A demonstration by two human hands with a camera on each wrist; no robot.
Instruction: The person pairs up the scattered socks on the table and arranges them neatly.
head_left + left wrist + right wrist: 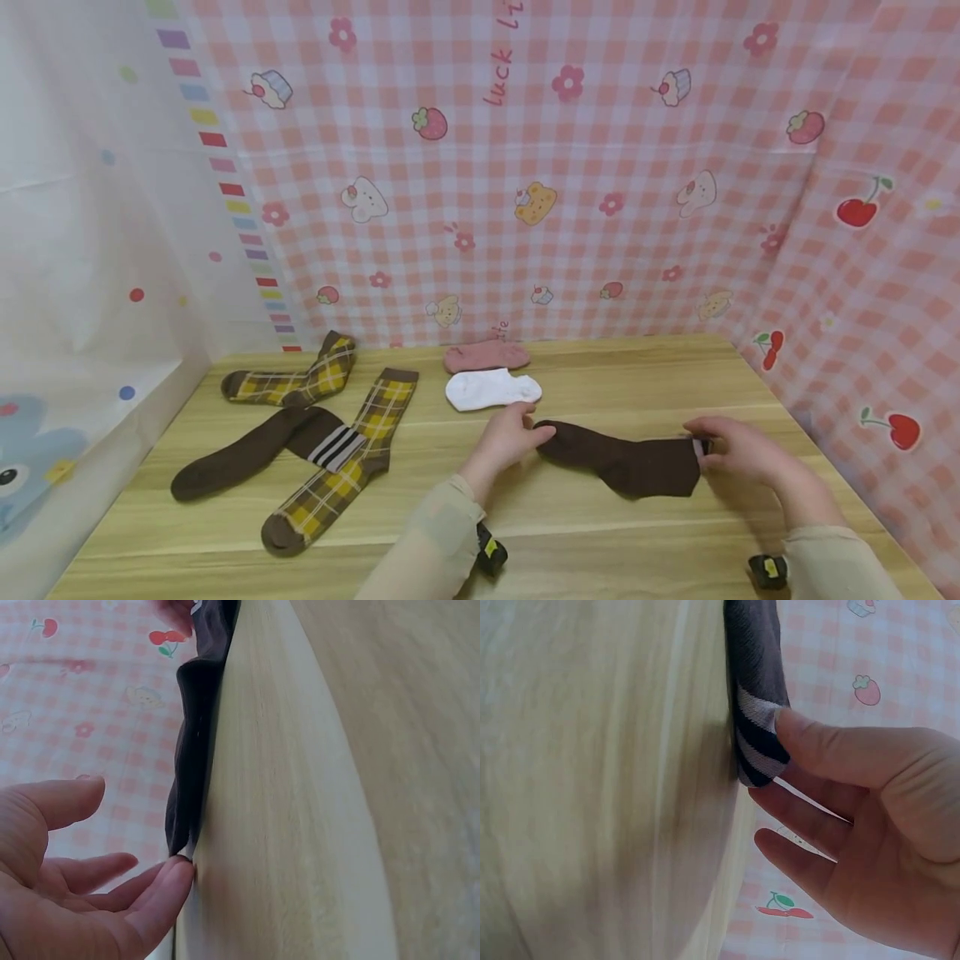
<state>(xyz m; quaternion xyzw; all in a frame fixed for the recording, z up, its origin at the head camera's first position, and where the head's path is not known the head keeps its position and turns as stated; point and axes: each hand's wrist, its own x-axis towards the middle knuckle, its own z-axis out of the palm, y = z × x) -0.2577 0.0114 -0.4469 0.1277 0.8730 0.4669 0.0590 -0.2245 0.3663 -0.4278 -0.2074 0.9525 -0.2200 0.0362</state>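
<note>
A dark brown sock (648,467) lies stretched out on the table, its toe to the left. My right hand (738,450) pinches the cuff at the other end between thumb and fingers. In the right wrist view the cuff (761,742) shows grey and black stripes, with the thumb over it. My left hand (506,437) is at the toe; in the left wrist view a fingertip (178,868) touches the toe's edge while the other digits stay spread apart.
On the left lie a matching brown sock (232,462) with a striped cuff, a yellow plaid sock (300,518) under it, and another plaid sock (266,388) behind. A white sock (487,390) and a pink sock (483,357) lie at the back of the wooden table (600,550), near the checked curtain (480,183).
</note>
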